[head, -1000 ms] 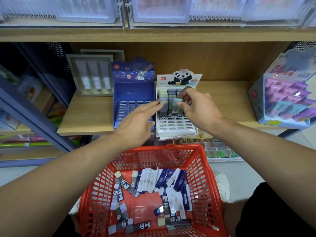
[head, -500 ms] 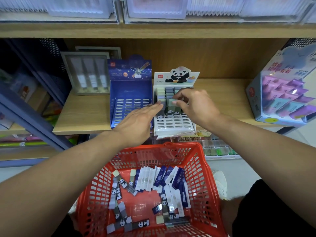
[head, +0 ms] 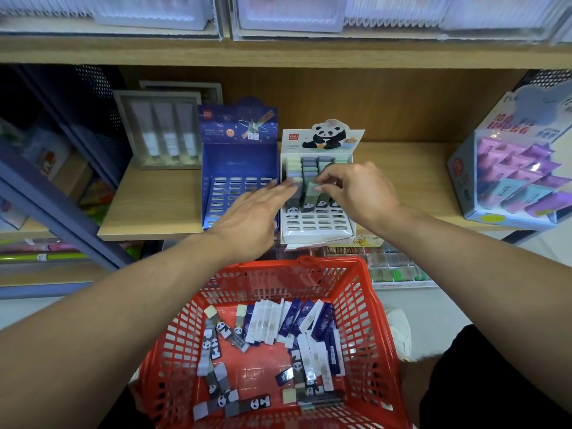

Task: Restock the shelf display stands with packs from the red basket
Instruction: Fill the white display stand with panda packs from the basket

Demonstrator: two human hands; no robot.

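Right hand (head: 360, 193) fingers pinching green pack (head: 310, 193) in white panda cardboard stand (head: 317, 230). Left hand (head: 250, 218) flat, fingers straight, touching stand's left-column packs. Red plastic basket (head: 365, 320) below stand, packs loose inside.

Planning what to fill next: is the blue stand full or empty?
Empty: the blue stand shows only bare slots, no packs standing in it.

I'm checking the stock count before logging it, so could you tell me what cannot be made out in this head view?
- Right slots of the panda stand: hidden behind the right hand.
- Blue stand: front right slots covered by the left hand.
- Packs in the red basket: overlapping, print too small to read or count.
- Top shelf boxes: blurred, cut by the upper edge.
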